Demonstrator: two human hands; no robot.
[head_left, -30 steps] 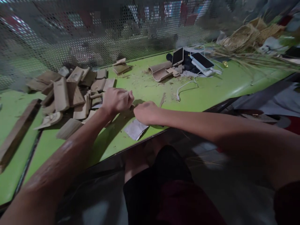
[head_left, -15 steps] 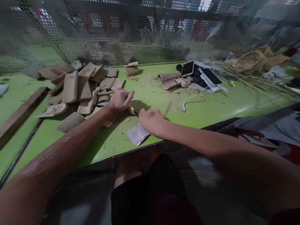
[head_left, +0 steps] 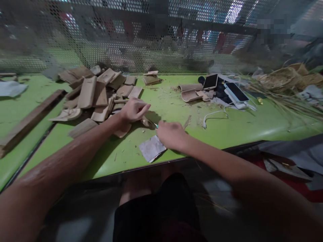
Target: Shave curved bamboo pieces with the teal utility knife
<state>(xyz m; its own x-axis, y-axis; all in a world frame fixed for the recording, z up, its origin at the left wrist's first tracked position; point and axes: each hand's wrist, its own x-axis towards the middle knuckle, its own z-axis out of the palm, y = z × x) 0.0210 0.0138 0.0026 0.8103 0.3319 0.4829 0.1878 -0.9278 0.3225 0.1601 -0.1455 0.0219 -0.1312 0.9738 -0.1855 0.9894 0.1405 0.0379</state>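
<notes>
The green table [head_left: 252, 129] runs wide in front of the person, with a perforated metal screen [head_left: 151, 57] rising along its far edge. Off to the right I see a tangle of dry stalks [head_left: 282, 80]; on the left a heap of flat wooden pieces [head_left: 87, 92] leans every which way, and a long wooden bar [head_left: 32, 119] lies slantwise beside it.

The left hand [head_left: 133, 110] and the right hand [head_left: 170, 134] work low over the near part of the table, close together but apart. Well behind the right hand sit 2 phones [head_left: 210, 81], and just on its near side lies a sheet of grey paper [head_left: 152, 148].

Smaller again is a carved wooden piece [head_left: 145, 121]. The left hand is curled over it, thumb stretched out straight, so most of it is hidden. Its bare end sticks out toward the right hand, the visible length slanting down that way.

Smallest is a thin tool [head_left: 154, 125] in the right hand, which is closed in a fist around it. Its tip points back at that bare end; whether the 2 touch, I can't tell.
</notes>
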